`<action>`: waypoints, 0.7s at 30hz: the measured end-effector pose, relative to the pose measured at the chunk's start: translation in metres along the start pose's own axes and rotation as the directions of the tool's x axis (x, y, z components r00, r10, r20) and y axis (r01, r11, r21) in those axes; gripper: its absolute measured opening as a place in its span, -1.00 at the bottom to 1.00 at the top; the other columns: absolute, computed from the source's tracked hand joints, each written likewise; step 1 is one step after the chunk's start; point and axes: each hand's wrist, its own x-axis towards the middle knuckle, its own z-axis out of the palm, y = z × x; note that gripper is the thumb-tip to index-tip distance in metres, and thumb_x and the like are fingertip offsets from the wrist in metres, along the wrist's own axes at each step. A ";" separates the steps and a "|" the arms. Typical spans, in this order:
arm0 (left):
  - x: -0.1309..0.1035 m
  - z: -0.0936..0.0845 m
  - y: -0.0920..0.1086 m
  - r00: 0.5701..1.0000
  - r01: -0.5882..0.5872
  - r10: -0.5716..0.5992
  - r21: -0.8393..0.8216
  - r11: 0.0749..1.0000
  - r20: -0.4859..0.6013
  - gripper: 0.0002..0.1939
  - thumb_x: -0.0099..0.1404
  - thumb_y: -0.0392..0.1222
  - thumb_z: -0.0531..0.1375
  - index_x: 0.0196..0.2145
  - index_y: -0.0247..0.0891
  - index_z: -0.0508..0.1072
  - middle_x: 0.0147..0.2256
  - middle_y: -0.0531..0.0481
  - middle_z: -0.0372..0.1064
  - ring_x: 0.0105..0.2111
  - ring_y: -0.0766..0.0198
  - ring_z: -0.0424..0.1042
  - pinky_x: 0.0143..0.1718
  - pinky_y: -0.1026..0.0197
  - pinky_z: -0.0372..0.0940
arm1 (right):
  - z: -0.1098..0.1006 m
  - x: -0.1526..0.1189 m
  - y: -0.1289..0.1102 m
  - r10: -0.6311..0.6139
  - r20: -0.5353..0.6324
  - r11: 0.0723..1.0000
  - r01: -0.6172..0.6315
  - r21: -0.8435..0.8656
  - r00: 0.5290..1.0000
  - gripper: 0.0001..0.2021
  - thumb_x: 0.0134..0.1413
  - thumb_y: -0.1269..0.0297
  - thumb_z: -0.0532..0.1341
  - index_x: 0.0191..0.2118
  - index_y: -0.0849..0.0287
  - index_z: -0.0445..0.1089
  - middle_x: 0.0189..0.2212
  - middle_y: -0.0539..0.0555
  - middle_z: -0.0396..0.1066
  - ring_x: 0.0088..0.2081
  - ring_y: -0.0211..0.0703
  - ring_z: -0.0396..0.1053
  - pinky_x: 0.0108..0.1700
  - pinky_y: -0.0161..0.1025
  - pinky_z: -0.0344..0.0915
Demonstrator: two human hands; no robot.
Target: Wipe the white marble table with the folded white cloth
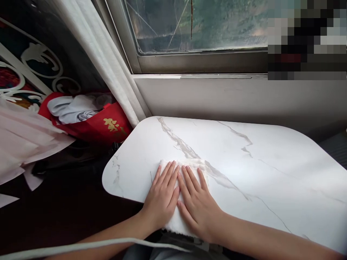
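A white cloth (179, 222) lies flat on a white marble-patterned table (271, 166), close to its near edge. Both palms rest on this cloth, side by side. My left hand (162, 196) has its fingers stretched out and pointing away from me. Beside it, my right hand (197, 202) is also flat with spread fingers. The cloth's far edge shows just beyond the fingertips, and its near edge shows below the palms. Neither hand grips anything.
Beyond the table are a wall (217, 97) and a window (200, 29). A white curtain (103, 61) hangs at the left, near a red bag (94, 126) with grey fabric inside. Pink cloth (24, 133) hangs at the far left. A pale cord (81, 245) crosses the bottom.
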 end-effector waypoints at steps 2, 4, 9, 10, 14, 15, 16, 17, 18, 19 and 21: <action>0.002 0.000 0.003 1.000 -0.002 0.002 -0.006 1.000 0.009 -0.45 0.39 -0.29 -0.17 0.30 -0.39 -0.13 0.30 -0.18 -0.15 0.30 0.13 -0.24 0.28 -0.13 -0.19 | -0.001 -0.001 0.001 0.038 0.012 0.999 -0.038 0.020 0.999 -0.38 0.30 0.18 -0.16 0.34 0.41 -0.33 0.33 0.28 -0.39 0.32 0.13 -0.49 0.29 0.25 -0.31; 0.011 0.001 0.001 1.000 -0.002 0.002 -0.013 1.000 0.020 -0.47 0.40 -0.27 -0.17 0.30 -0.39 -0.09 0.29 -0.19 -0.13 0.30 0.13 -0.23 0.27 -0.14 -0.18 | -0.001 0.005 0.008 0.102 0.026 0.994 -0.103 0.036 0.994 -0.37 0.28 0.19 -0.13 0.34 0.41 -0.34 0.33 0.27 -0.43 0.32 0.09 -0.53 0.30 0.21 -0.31; 0.062 0.013 -0.015 0.998 0.044 -0.043 -0.019 0.999 0.053 -0.49 0.42 -0.19 -0.17 0.26 -0.45 0.02 0.29 -0.20 -0.11 0.30 0.13 -0.19 0.28 -0.10 -0.23 | -0.002 0.043 0.047 0.277 0.066 0.959 -0.280 0.051 0.959 -0.38 0.25 0.22 -0.16 0.33 0.44 -0.26 0.33 0.25 -0.38 0.33 -0.03 -0.47 0.32 0.07 -0.34; 0.077 0.016 -0.020 0.997 0.062 -0.061 -0.019 0.998 0.054 -0.49 0.42 -0.19 -0.17 0.26 -0.46 0.03 0.29 -0.20 -0.10 0.29 0.13 -0.18 0.29 -0.08 -0.25 | -0.003 0.053 0.058 0.300 0.054 0.953 -0.302 0.040 0.953 -0.39 0.25 0.21 -0.17 0.33 0.45 -0.23 0.33 0.25 -0.34 0.33 -0.04 -0.44 0.32 0.05 -0.35; 0.144 0.031 -0.039 0.994 0.099 -0.098 -0.022 0.995 0.041 -0.49 0.41 -0.21 -0.17 0.24 -0.47 0.06 0.28 -0.19 -0.08 0.29 0.17 -0.15 0.29 -0.01 -0.30 | -0.007 0.091 0.109 0.348 -0.035 0.936 -0.349 -0.044 0.937 -0.40 0.23 0.22 -0.19 0.31 0.46 -0.14 0.33 0.25 -0.22 0.33 -0.03 -0.32 0.32 0.02 -0.33; 0.161 0.035 -0.044 0.995 0.099 -0.098 -0.024 0.995 0.035 -0.49 0.40 -0.21 -0.17 0.24 -0.45 0.07 0.28 -0.18 -0.07 0.29 0.18 -0.14 0.29 -0.01 -0.30 | -0.008 0.100 0.122 0.357 -0.045 0.931 -0.359 -0.060 0.933 -0.40 0.23 0.23 -0.19 0.31 0.45 -0.13 0.32 0.25 -0.21 0.33 -0.03 -0.30 0.31 0.01 -0.33; 0.177 0.039 -0.048 0.995 0.098 -0.098 -0.028 0.995 0.030 -0.50 0.40 -0.21 -0.17 0.24 -0.43 0.08 0.28 -0.17 -0.06 0.28 0.18 -0.13 0.29 -0.01 -0.29 | -0.009 0.107 0.135 0.369 -0.049 0.926 -0.372 -0.072 0.928 -0.40 0.23 0.23 -0.19 0.31 0.45 -0.12 0.32 0.25 -0.20 0.33 -0.02 -0.29 0.31 0.01 -0.32; 0.192 0.043 -0.052 0.995 0.098 -0.097 -0.033 0.995 0.025 -0.50 0.40 -0.21 -0.16 0.23 -0.41 0.09 0.28 -0.16 -0.05 0.28 0.19 -0.12 0.29 0.00 -0.28 | -0.011 0.114 0.149 0.382 -0.054 0.919 -0.386 -0.079 0.922 -0.41 0.24 0.23 -0.19 0.31 0.44 -0.12 0.33 0.24 -0.20 0.33 -0.01 -0.29 0.31 0.01 -0.31; 0.207 0.047 -0.055 0.995 0.097 -0.096 -0.040 0.994 0.020 -0.51 0.39 -0.21 -0.16 0.23 -0.40 0.10 0.27 -0.15 -0.05 0.28 0.20 -0.12 0.29 0.00 -0.28 | -0.012 0.119 0.161 0.397 -0.063 0.912 -0.401 -0.083 0.916 -0.41 0.24 0.22 -0.18 0.31 0.42 -0.12 0.33 0.24 -0.20 0.33 0.01 -0.31 0.30 0.01 -0.30; 0.221 0.051 -0.058 0.995 0.095 -0.094 -0.049 0.994 0.015 -0.51 0.39 -0.20 -0.16 0.23 -0.39 0.11 0.27 -0.14 -0.04 0.28 0.20 -0.11 0.29 0.01 -0.27 | -0.013 0.124 0.174 0.412 -0.076 0.905 -0.418 -0.084 0.908 -0.41 0.24 0.21 -0.18 0.32 0.40 -0.11 0.33 0.24 -0.21 0.33 0.05 -0.33 0.29 0.02 -0.28; 0.247 0.058 -0.061 0.996 0.093 -0.092 -0.071 0.993 0.006 -0.51 0.39 -0.19 -0.15 0.22 -0.37 0.12 0.27 -0.13 -0.03 0.28 0.20 -0.09 0.29 0.02 -0.27 | -0.015 0.131 0.198 0.433 -0.111 0.893 -0.443 -0.082 0.894 -0.42 0.24 0.18 -0.16 0.31 0.36 -0.08 0.33 0.23 -0.20 0.33 0.11 -0.35 0.27 0.05 -0.25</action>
